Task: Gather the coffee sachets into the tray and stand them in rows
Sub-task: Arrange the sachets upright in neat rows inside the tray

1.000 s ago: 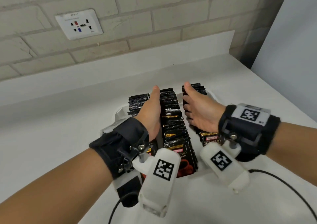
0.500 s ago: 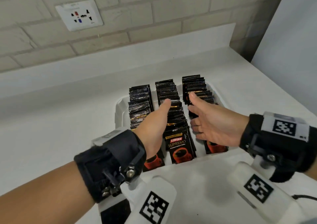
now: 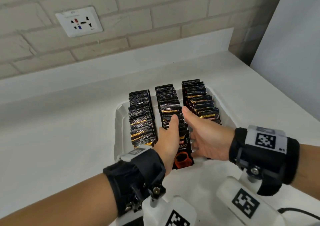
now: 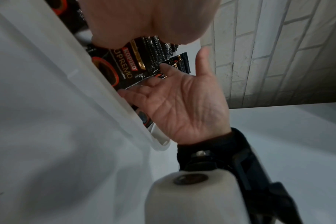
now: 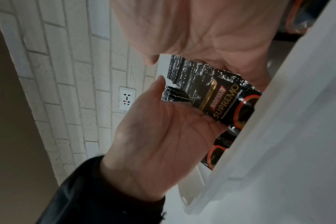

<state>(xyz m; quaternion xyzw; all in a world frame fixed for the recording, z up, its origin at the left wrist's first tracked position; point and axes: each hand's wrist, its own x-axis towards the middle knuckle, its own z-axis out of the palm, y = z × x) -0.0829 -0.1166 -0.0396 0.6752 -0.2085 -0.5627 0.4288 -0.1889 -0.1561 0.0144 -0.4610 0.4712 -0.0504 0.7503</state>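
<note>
Sachets (image 3: 141,122) of coffee stand in three rows inside the white tray (image 3: 119,122), which sits on the white counter (image 3: 60,130) under the brick wall. No sachet lies loose on the counter in these views, so I judge the gathering is done and the step in hand is the tidying of the rows.

Both hands work at the middle row (image 3: 168,104). The left hand (image 3: 168,137) lies along its left side with the thumb up, and the right hand (image 3: 206,137) lies along its right side. The fingers of both are nearly straight and flat against the packets; neither hand closes around anything. The two palms press the front sachet (image 3: 183,153) and those behind it from each side.

The right row (image 3: 202,101) looks uneven, with some packets leaning. The next move probably calls for a light squeeze to straighten the middle row, then the same for the right one, without tipping the neighbours.
</note>
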